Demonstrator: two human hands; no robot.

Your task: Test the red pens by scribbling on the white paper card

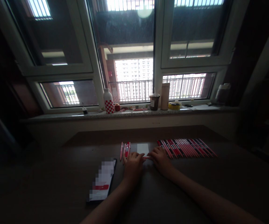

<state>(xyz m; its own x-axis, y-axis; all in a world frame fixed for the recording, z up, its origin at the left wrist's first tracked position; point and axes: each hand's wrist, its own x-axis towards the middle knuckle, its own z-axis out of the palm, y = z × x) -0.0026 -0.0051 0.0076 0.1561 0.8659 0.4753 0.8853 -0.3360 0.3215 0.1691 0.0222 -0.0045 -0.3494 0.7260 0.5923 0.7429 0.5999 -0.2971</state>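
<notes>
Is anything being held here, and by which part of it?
A slim pinkish item, perhaps a pen, appears held toward its two ends, one in the left hand, the other in the right hand; its tips are hidden.

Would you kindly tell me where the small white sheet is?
In the head view, the small white sheet lies just beyond the left hand and right hand, between the small pen group at left and the long pen row at right.

Bare forearms out over bench [158, 199], angled inward toward far edge; right slants more than left. Left hand [134, 163], right hand [161, 159] just beside each other, backs up, fingers [158, 150] bent, tips facing, pinched.
</notes>
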